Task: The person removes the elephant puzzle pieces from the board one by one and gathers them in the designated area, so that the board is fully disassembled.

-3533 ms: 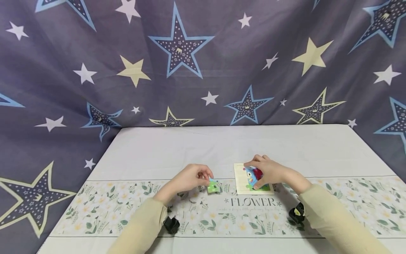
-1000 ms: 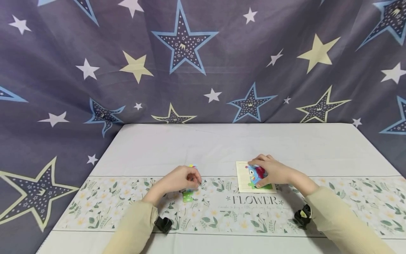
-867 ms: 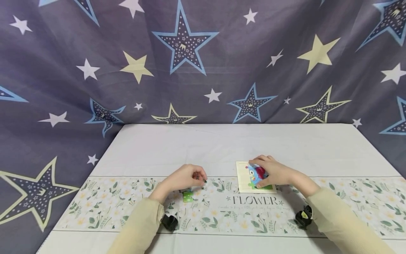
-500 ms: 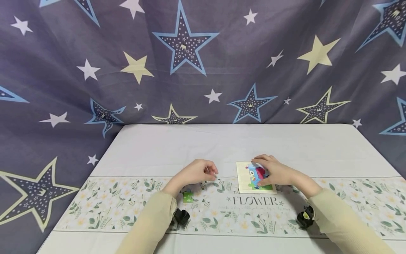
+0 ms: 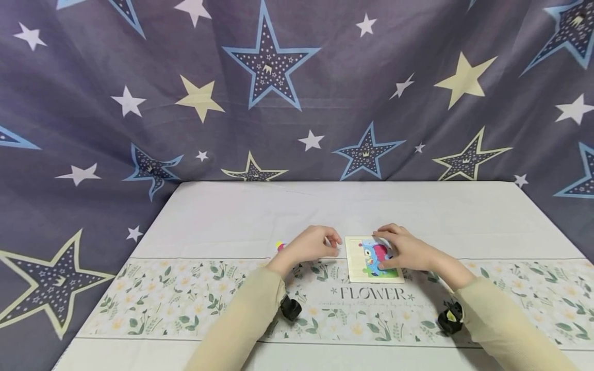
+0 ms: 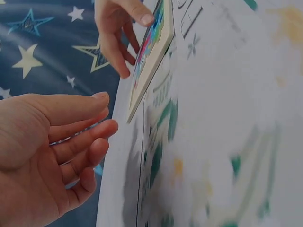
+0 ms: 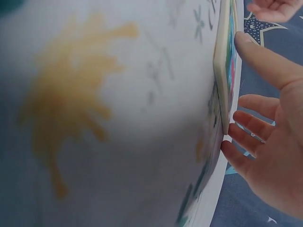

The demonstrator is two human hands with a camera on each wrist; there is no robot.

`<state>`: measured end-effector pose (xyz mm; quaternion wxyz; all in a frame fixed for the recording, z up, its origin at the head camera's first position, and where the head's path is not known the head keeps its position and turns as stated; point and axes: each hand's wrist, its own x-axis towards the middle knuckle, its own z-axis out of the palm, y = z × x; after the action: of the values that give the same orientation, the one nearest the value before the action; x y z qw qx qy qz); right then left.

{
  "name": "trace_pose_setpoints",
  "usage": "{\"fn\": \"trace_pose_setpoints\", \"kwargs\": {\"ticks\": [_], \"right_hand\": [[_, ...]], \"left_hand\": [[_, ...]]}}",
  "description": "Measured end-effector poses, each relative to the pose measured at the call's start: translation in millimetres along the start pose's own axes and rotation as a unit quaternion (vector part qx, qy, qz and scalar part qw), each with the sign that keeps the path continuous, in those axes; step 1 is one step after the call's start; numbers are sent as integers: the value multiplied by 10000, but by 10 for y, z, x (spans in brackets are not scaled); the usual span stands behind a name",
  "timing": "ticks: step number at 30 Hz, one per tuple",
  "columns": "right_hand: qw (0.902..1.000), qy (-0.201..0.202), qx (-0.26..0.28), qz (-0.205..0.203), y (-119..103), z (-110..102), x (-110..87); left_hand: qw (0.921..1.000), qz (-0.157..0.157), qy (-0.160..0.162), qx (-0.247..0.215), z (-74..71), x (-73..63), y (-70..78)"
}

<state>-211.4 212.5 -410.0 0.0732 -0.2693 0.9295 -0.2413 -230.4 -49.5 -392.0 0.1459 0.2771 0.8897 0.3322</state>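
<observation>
Your left hand [image 5: 315,243] hangs just left of the board [image 5: 355,263], fingers loosely bent and thumb apart, with nothing between them. Your right hand [image 5: 401,250] is at the board's right side, relaxed and spread: the thumb reaches over the picture [image 5: 370,257] and the fingers lie about the far and right edges (whether the thumb presses, you can't tell from here). The board lies flat on the desk [image 5: 260,206], straddling the far border of the floral runner [image 5: 162,293], with the word FLOWER [image 5: 373,293] just on your side of it. Blue, red and green fill its right part; the left strip is bare pale wood. A yellow and pink piece [image 5: 280,246] shows beyond your left forearm, partly hidden by it. Both your cream sleeves [image 5: 241,319] end near black wrist cameras [image 5: 291,308]. A starry curtain [image 5: 297,118] hangs behind the desk.
</observation>
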Motion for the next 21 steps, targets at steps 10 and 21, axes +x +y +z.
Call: {"fn": "trace_pose_setpoints", "kwargs": {"ticks": [10,21], "right_hand": [[9999,-62,-41,109,7,-5,2],[9997,-93,-217,92,4,-14,24]], "left_hand": [[9995,-124,72,295,181,262,150],[9951,-479,296,807,311,423,275]]}}
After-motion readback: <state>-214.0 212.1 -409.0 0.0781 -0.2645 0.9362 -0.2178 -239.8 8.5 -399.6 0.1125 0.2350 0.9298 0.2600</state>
